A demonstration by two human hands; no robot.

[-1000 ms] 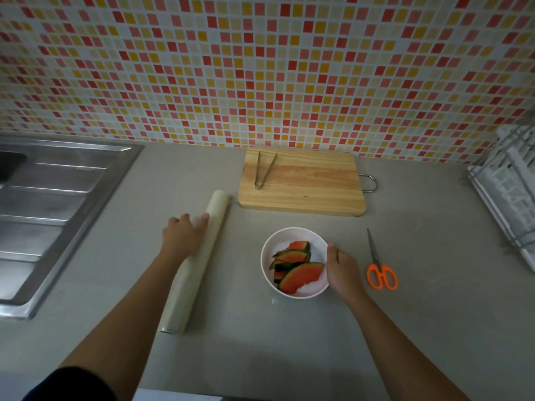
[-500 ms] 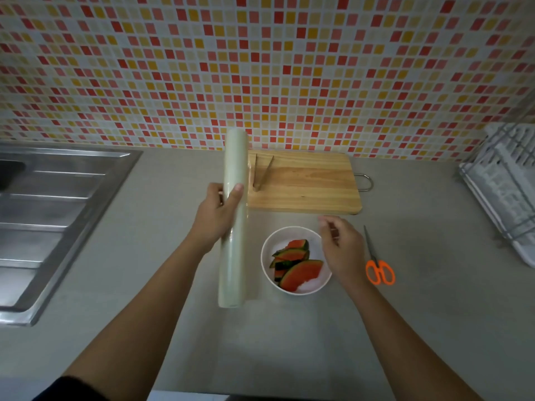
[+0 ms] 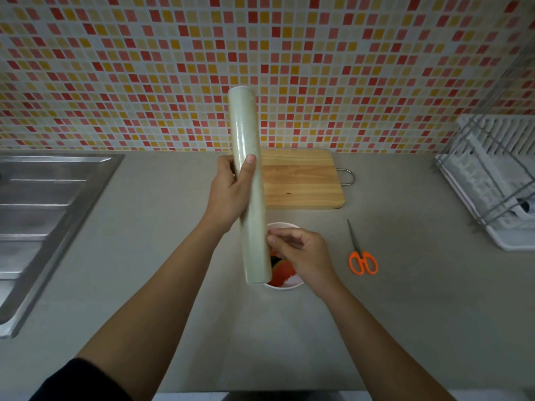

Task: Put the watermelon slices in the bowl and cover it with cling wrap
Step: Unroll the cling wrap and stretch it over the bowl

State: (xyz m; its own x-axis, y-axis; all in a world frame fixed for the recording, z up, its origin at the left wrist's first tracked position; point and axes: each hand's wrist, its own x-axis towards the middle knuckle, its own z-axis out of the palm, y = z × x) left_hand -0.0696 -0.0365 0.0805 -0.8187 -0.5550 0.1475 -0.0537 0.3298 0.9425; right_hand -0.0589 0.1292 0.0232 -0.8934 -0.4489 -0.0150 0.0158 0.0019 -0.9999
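Step in hand, by judgement: the covering stage; the slices are in and the film's free edge is being sought.

The watermelon slices (image 3: 280,273) lie in the white bowl (image 3: 285,285) on the grey counter (image 3: 162,256), just off centre of the view toward 5 o'clock; both are largely hidden behind the roll and the right hand.

The cling wrap roll (image 3: 249,180) is held off the counter, near upright, its top leaning slightly toward 11 o'clock, its lower end above the bowl's 9 o'clock rim.

The left hand (image 3: 230,195) is clamped around the roll's middle, thumb across the front; the right hand (image 3: 302,253) sits at the roll's 3 o'clock side near its lower end, fingertips (image 3: 273,238) drawn together against the film; whether they have an edge pinched cannot be told.

The scissors (image 3: 360,253) lie at the bowl's 3 o'clock, apart from it; the cutting board (image 3: 301,180) lies at its 12 o'clock.

Next move, as judged: lift the edge, draw a sheet wider than the bowl across it; the roll needs a steady grip; thin film may cling to itself.
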